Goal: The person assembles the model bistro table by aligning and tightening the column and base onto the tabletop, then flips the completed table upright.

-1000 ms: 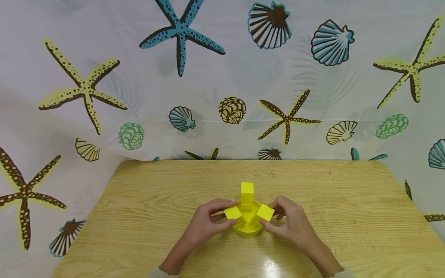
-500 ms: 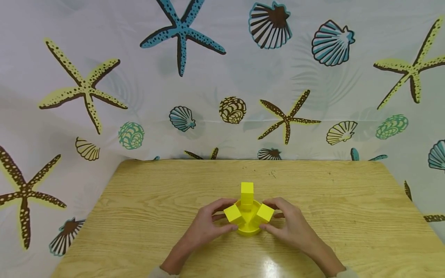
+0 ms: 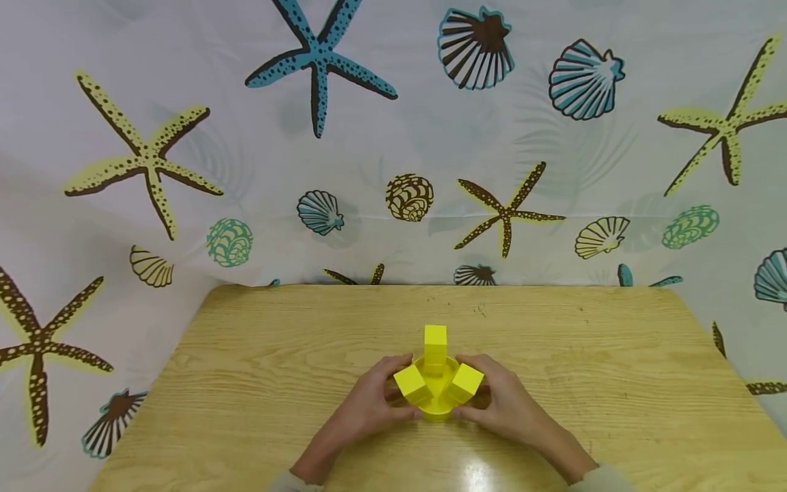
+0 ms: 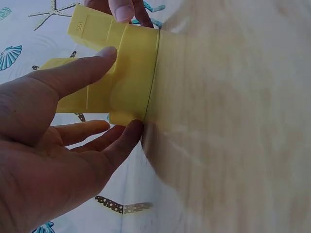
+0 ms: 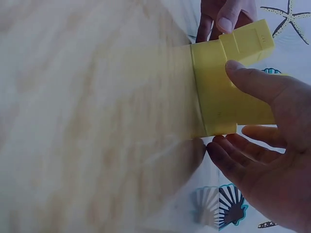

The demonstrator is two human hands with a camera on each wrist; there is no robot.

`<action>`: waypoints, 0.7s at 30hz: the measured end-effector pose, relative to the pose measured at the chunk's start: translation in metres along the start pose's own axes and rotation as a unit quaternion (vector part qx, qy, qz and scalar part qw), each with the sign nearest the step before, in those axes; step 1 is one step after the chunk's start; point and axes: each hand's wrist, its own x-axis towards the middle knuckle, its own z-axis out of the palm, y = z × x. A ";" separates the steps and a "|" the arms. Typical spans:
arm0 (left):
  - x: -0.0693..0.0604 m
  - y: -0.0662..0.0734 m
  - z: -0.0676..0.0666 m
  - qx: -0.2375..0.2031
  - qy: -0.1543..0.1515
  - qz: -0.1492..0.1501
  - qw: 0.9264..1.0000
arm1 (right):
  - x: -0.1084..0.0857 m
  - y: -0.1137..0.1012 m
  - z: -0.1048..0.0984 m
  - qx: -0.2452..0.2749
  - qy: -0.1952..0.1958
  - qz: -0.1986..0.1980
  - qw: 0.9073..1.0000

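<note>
A round yellow base [image 3: 437, 415] stands on the table and bears three yellow square-topped blocks: a back block [image 3: 435, 337], a left block [image 3: 408, 380] and a right block [image 3: 467, 380]. The back one rises straight, while the side ones are turned at angles. My left hand [image 3: 376, 400] holds the base's left side, thumb in front and fingers behind. From the right, my right hand [image 3: 501, 400] grips it the same way. In the left wrist view the thumb lies on the wall of the base [image 4: 136, 73]. Both hands' rear fingers are partly hidden in the head view.
The wooden table [image 3: 277, 328] extends to both sides and behind the base. A white cloth [image 3: 369, 150] printed with starfish and shells hangs along the table's back and sides. Light glares off the table [image 3: 476, 471] near its front.
Both hands have moved from the tops of the side blocks down to the base, their thumbs ending low at its front. The block tops now show uncovered. The base stays in place.
</note>
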 end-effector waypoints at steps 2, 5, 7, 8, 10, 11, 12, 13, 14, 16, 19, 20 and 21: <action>0.000 0.000 0.001 0.011 -0.001 0.001 1.000 | 0.000 0.001 0.001 0.002 -0.003 0.007 1.000; 0.001 -0.001 0.002 0.033 0.004 0.006 0.999 | 0.000 0.001 0.002 -0.003 -0.004 0.018 1.000; 0.002 -0.001 0.003 0.039 0.008 0.004 0.999 | 0.000 0.002 0.002 -0.004 -0.005 0.025 1.000; 0.002 0.000 0.003 0.041 0.010 0.005 0.999 | 0.000 0.002 0.002 -0.008 -0.005 0.027 1.000; 0.003 0.000 0.003 0.045 0.011 0.005 0.999 | 0.001 0.002 0.002 -0.013 -0.004 0.028 1.000; 0.003 0.000 0.004 0.040 0.011 0.003 0.999 | 0.001 0.003 0.003 -0.016 -0.004 0.028 0.999; 0.003 0.001 0.004 0.038 0.011 0.002 0.999 | 0.001 0.003 0.003 -0.019 -0.004 0.027 0.999; 0.003 0.001 0.004 0.035 0.010 0.001 0.999 | 0.002 0.003 0.003 -0.021 -0.003 0.026 0.999; 0.003 0.002 0.004 0.031 0.010 0.000 0.999 | 0.002 0.003 0.003 -0.023 -0.002 0.024 0.999; 0.004 0.002 0.005 0.027 0.010 -0.002 1.000 | 0.002 0.003 0.003 -0.024 -0.001 0.021 0.999; 0.004 0.003 0.005 0.030 0.012 -0.004 0.999 | 0.001 0.003 0.003 -0.022 0.000 0.017 1.000; 0.004 0.004 0.004 0.036 0.014 -0.006 0.999 | 0.001 0.002 0.003 -0.021 0.002 0.016 1.000; 0.003 0.004 0.004 0.044 0.018 -0.008 0.999 | 0.000 0.002 0.003 -0.017 0.005 0.017 1.000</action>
